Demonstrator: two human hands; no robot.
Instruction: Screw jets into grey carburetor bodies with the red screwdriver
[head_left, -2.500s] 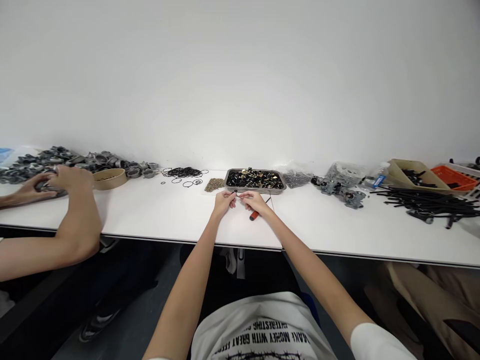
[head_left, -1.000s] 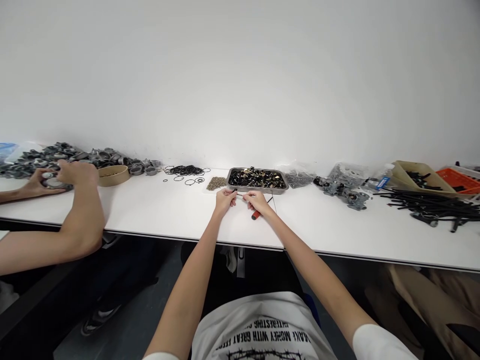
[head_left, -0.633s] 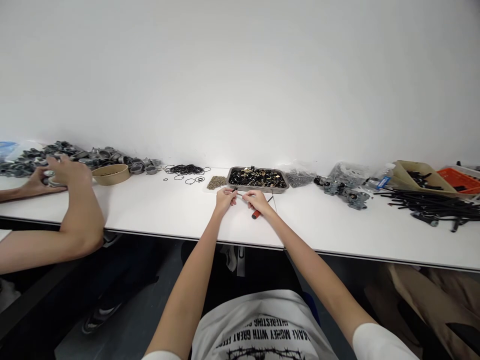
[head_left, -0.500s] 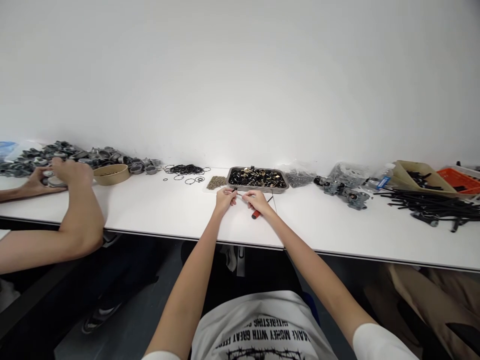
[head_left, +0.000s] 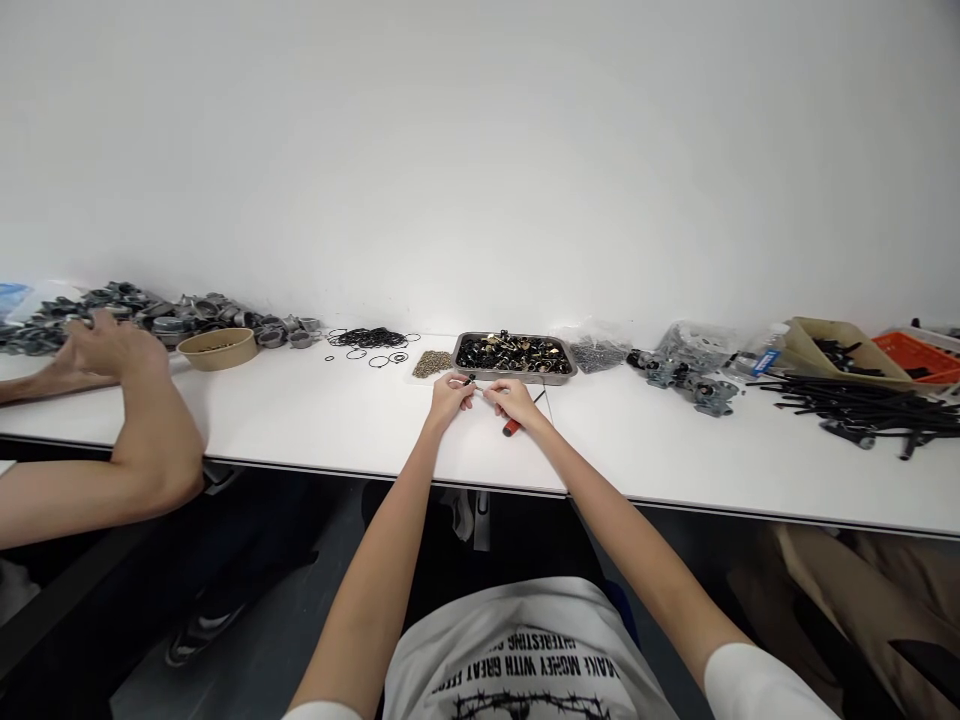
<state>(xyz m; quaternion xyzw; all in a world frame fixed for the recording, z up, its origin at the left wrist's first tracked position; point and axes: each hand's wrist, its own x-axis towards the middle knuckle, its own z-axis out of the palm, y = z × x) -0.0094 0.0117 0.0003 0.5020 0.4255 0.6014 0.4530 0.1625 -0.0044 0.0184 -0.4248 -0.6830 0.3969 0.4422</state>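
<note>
My left hand is closed on a small black part, much of it covered by the fingers. Close on its right, my right hand pinches a thin pale piece that reaches toward the black part; whether the two are joined I cannot tell. Just behind both hands stands a metal tray filled with black and brass-coloured parts. A red-handled screwdriver-like tool lies by my right hand, its shaft partly hidden. Small brassy pieces are heaped beyond my left hand.
Black rubber rings lie left of the tray; a bag of small grey parts is on its right. Metal castings, a bottle, bins and black tubes occupy the right. A co-worker's hands are by a round tub.
My hands stay almost in place, the black part showing slightly more above the left fingers. At the left, the co-worker's hands have shifted left and turned.
</note>
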